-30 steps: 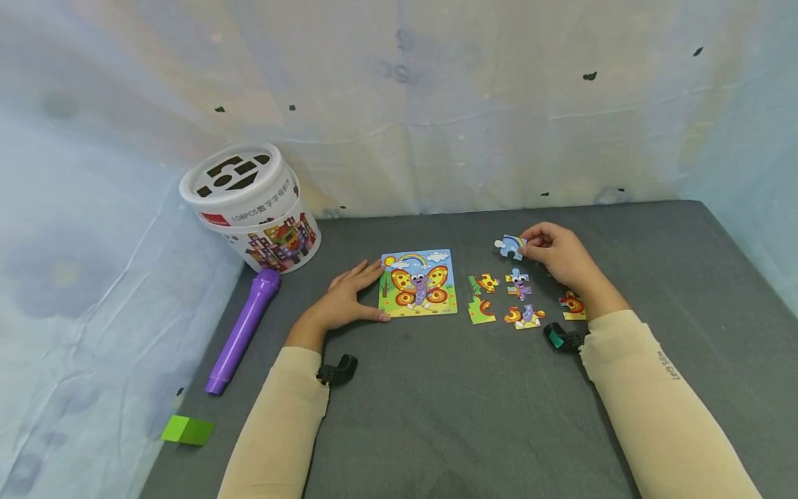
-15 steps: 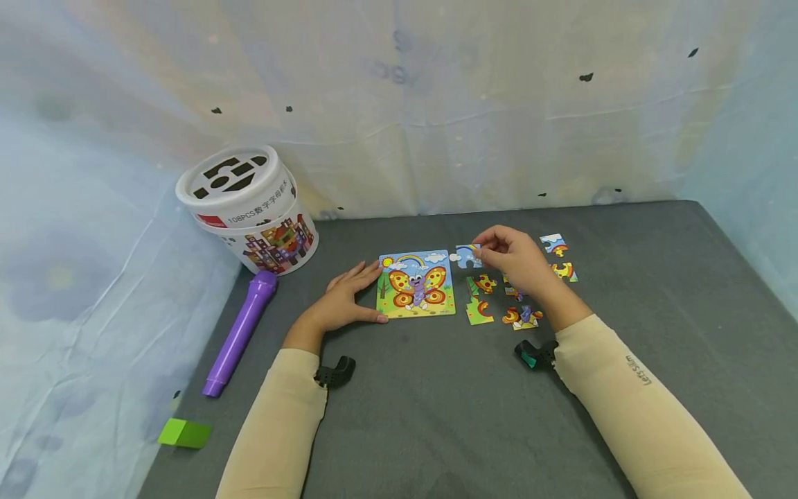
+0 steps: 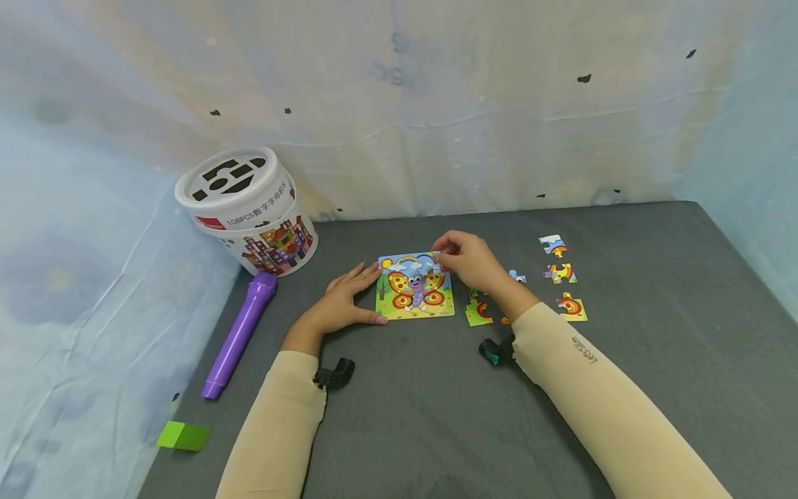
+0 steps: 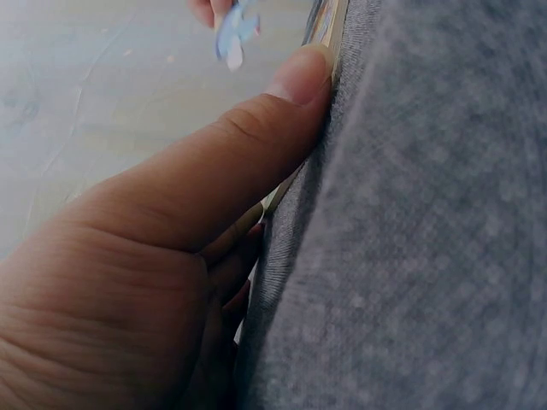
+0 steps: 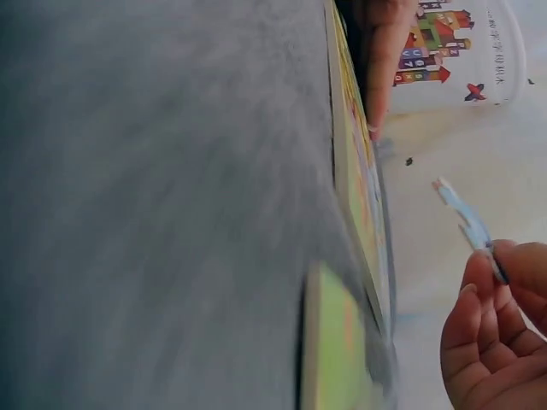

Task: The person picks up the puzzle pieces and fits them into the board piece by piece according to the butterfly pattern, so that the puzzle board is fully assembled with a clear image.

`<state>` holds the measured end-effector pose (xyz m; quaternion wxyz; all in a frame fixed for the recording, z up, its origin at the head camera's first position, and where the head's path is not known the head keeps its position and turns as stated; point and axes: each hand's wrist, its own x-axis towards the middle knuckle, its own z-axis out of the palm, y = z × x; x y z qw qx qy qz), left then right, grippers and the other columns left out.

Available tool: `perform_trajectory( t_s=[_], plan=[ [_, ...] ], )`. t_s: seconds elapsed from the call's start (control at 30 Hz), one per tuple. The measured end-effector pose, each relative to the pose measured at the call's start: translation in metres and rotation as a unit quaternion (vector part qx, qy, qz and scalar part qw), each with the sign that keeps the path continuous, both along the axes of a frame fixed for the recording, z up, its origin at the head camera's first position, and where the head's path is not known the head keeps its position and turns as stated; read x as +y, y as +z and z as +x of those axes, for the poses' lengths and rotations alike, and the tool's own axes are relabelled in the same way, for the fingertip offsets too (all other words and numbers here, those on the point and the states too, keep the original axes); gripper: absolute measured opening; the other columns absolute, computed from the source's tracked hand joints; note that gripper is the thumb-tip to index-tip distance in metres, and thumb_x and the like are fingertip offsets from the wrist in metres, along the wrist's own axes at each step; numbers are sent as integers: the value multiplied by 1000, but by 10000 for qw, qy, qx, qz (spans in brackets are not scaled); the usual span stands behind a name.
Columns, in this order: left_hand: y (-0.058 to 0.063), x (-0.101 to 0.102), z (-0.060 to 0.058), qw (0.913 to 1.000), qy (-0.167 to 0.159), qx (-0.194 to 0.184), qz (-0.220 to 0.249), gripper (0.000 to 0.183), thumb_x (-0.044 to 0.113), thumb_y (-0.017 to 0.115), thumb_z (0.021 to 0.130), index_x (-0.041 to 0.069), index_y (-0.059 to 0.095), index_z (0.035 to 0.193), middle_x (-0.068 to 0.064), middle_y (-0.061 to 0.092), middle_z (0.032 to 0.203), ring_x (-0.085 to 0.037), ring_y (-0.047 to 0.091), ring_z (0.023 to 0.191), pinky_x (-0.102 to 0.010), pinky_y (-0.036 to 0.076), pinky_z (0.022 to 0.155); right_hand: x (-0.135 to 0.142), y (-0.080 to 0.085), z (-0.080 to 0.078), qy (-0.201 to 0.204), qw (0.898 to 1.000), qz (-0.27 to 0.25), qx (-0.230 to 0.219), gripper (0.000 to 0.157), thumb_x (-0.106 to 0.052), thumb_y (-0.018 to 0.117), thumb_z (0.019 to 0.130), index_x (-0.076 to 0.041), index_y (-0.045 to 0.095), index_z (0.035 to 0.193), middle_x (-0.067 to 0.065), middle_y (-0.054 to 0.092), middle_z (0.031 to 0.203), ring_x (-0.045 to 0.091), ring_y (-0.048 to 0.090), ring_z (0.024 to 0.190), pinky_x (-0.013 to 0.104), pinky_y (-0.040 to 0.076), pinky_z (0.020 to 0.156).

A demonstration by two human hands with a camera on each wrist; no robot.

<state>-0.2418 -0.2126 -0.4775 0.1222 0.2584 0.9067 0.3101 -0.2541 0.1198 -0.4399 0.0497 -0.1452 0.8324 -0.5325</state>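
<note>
My left hand (image 3: 344,296) lies along the left side of a square butterfly puzzle board (image 3: 414,305), fingers stretched out at its upper left. The left thumb (image 4: 295,81) touches the board's near edge in the left wrist view. Over the board's upper right corner, my right hand (image 3: 467,260) pinches a light-blue jigsaw piece (image 5: 466,215) between thumb and fingers. The right wrist view shows this piece raised above the board. Right of the board are loose jigsaw pieces, among them a green one (image 3: 477,313) and a sky one (image 3: 553,244); my right forearm hides some.
A white lidded bucket (image 3: 249,208) stands at the back left. Beside it lies a purple stick (image 3: 240,336), with a green block (image 3: 183,436) nearer the front. Patterned sheeting (image 3: 461,118) rises behind the grey tabletop (image 3: 399,416).
My right hand has carried the light-blue jigsaw piece leftward, from the loose pieces to above the board. My left hand has stayed at the board's left side.
</note>
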Motion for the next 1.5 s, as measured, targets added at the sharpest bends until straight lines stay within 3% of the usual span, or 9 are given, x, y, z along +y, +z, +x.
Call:
perform_trajectory(
  t_s=[0.23,0.43,0.73,0.97,1.07,1.2,1.27,1.33,1.5],
  plan=[
    [-2,1,-1,10000,43,-46,49,112,53,93,85,18,33,173,5,22,179,-23,5,166,-58,0,128,-22,-12,-16,-139,9969,-397,-658,17,-11,68,110,-3,72,124,17,69,102,32,73,93,44,62,84],
    [-5,-1,-2,9999,34,-52,148,115,60,92,83,18,33,173,4,22,180,-25,5,166,-61,0,127,-33,-16,-23,-395,9950,-327,-860,17,-13,67,111,-2,73,122,15,72,103,30,71,88,40,60,77],
    [-10,-3,-5,9998,108,-85,142,117,67,91,80,24,34,173,12,21,179,-16,4,165,-57,-1,127,-41,-15,-23,-455,9926,-347,-1075,17,-13,67,111,-1,74,121,17,72,100,30,70,84,39,60,72],
    [-6,-2,-3,9997,16,-51,236,115,62,91,83,19,34,173,7,22,179,-23,5,166,-60,-1,127,-43,-15,-23,-468,9939,-51,-1000,22,-18,67,112,-2,74,124,14,73,102,27,70,84,37,58,72],
    [-6,-2,-3,9997,17,-44,228,115,61,91,84,19,33,174,7,22,179,-23,5,166,-60,-1,127,-42,-13,-20,-333,9955,96,-886,29,-22,67,112,-1,72,131,16,72,113,30,71,92,43,60,80],
    [-10,-2,-4,9997,22,-38,231,115,62,91,83,20,34,173,7,22,179,-22,5,166,-60,-1,127,-39,-9,-16,-59,9961,847,-235,37,-24,65,112,0,68,141,18,64,133,34,66,115,50,54,98],
    [-11,-2,-4,9997,9,-27,254,115,62,91,83,20,34,173,7,23,179,-21,5,166,-60,0,127,-38,-7,-12,155,9885,1489,236,39,-24,65,112,0,68,143,18,60,142,35,60,128,52,49,107],
    [-9,-1,-3,9997,1,-19,257,115,63,91,83,20,34,173,7,23,179,-21,6,166,-59,0,127,-40,-4,-8,508,9742,2120,593,42,-23,65,112,-2,66,148,19,56,152,38,52,140,55,43,115],
    [-8,-2,-2,9997,-35,113,216,113,60,90,86,17,33,173,3,24,179,-26,8,166,-62,1,127,-49,3,2,1641,9222,3402,835,58,-26,61,114,-7,47,166,13,35,174,39,31,158,64,30,122]
  ],
)
